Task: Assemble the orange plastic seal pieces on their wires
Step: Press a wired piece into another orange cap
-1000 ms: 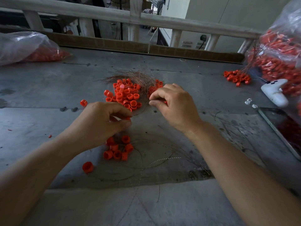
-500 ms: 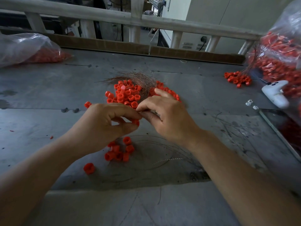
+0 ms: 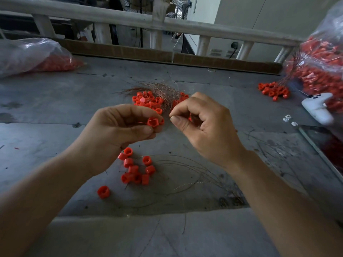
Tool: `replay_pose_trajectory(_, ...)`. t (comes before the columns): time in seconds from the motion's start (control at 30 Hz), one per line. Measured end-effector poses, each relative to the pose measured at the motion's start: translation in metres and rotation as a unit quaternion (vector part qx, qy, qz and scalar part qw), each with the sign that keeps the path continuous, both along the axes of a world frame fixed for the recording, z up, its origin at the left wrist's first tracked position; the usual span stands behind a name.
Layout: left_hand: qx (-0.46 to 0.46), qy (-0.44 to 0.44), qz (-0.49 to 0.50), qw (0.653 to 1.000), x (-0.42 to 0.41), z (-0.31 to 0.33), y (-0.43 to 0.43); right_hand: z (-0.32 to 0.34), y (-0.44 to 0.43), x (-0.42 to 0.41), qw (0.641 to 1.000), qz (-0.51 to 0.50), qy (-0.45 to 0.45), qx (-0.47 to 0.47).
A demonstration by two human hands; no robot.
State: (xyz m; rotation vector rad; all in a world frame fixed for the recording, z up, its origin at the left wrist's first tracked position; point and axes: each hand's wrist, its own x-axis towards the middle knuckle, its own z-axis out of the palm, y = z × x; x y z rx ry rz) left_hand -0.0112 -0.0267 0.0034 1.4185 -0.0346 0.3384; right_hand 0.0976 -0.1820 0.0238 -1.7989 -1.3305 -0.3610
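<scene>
My left hand (image 3: pixel 118 130) pinches an orange seal piece (image 3: pixel 152 121) between thumb and fingertips, its open end facing me. My right hand (image 3: pixel 202 127) is a little to the right of it, thumb and forefinger pinched together on a thin wire that I can barely see. A pile of loose orange seal pieces (image 3: pixel 148 102) lies behind the hands on a tangle of copper wires (image 3: pixel 159 88). A smaller cluster of seal pieces (image 3: pixel 136 169) with thin wires (image 3: pixel 185 175) trailing right lies below my hands. One single piece (image 3: pixel 103 191) sits apart, nearer me.
A clear bag of orange parts (image 3: pixel 33 56) lies far left on the grey table (image 3: pixel 55 101). A large bag of wired seals (image 3: pixel 319 71) stands far right, with a small heap (image 3: pixel 272 90) and a white controller (image 3: pixel 317 108) beside it. A wooden rail (image 3: pixel 167 21) bounds the back.
Both hands rose from the pile and moved apart. The left hand now shows an orange piece in its fingertips, and the right hand has drawn away to the right, pinching a wire.
</scene>
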Motion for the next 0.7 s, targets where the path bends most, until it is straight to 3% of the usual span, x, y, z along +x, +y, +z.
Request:
replay_pose_trajectory(0.37,-0.012,0.002,0.006,1.000,-0.0025,0.0039,0.0003,-0.0011,0.0006,-0.0025,1.000,0.003,0.004,-0.004)
replay_pose_trajectory(0.7,-0.020,0.009,0.012,1.000,-0.0037,0.0065,-0.0038,0.0000,0.0014,-0.0043,0.995,0.037,0.090,0.000)
